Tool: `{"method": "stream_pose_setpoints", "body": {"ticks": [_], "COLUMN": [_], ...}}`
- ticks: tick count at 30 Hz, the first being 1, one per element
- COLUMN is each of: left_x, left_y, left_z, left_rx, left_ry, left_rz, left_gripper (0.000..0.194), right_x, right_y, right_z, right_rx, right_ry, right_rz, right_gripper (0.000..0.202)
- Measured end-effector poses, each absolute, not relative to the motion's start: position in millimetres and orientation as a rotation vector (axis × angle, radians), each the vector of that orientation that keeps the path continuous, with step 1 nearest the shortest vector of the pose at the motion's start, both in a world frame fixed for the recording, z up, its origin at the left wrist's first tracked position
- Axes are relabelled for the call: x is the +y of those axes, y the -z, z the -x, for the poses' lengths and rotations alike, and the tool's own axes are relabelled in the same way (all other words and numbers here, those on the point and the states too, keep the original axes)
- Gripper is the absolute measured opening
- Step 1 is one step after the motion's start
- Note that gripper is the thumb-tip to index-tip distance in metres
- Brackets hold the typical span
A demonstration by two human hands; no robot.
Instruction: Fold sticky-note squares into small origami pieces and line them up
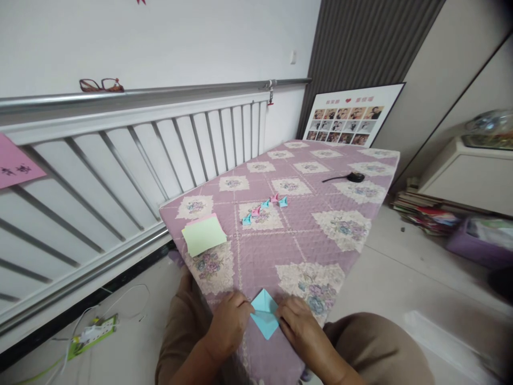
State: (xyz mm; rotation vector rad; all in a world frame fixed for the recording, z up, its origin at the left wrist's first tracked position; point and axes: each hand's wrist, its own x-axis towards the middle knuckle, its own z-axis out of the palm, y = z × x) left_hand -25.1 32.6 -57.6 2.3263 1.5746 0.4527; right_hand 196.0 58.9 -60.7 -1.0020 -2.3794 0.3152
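Observation:
A light blue square of paper (265,324) lies cornerwise near the front end of the table, with crease lines across it. My left hand (232,318) pinches its left corner between thumb and finger. At the opposite corner, my right hand (295,320) has its fingers closed on the paper's edge. Farther up the cloth, several small folded paper figures in blue and pink (256,212) stand in a loose row. A stack of coloured paper sheets (204,235), pale green on top, rests at the table's left edge.
A purple flowered cloth (296,240) covers the table. A black round object with a strap (355,177) lies toward the far right. A white radiator (148,155) runs along the left, glasses (101,85) on its pipe. A power strip (92,338) sits on the floor.

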Motion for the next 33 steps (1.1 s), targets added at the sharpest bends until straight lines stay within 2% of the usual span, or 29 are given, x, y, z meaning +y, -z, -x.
{"method": "stream_pose_setpoints", "body": {"ticks": [9,17,23,33], "left_x": [49,52,51,47], "left_y": [32,32,33,35], "left_z": [27,27,25,26], "left_rx": [1.577,1.577,1.572,1.549], "left_ry": [-0.267,-0.236,-0.233,-0.182], "left_rz": [-2.172,-2.180,-2.199,-2.308], "left_gripper": [0.017,0.015,0.012,0.024], "right_x": [63,66,67,65], "right_y": [53,51,53,52], "right_z": [-195,-198,-196,-198], "right_rx": [-2.379,-2.411,-2.400,-2.437], "right_ry": [-0.402,-0.416,-0.403,-0.239], "right_rz": [1.102,1.134,1.146,1.019], "right_gripper": [0.013,0.018,0.013,0.025]}}
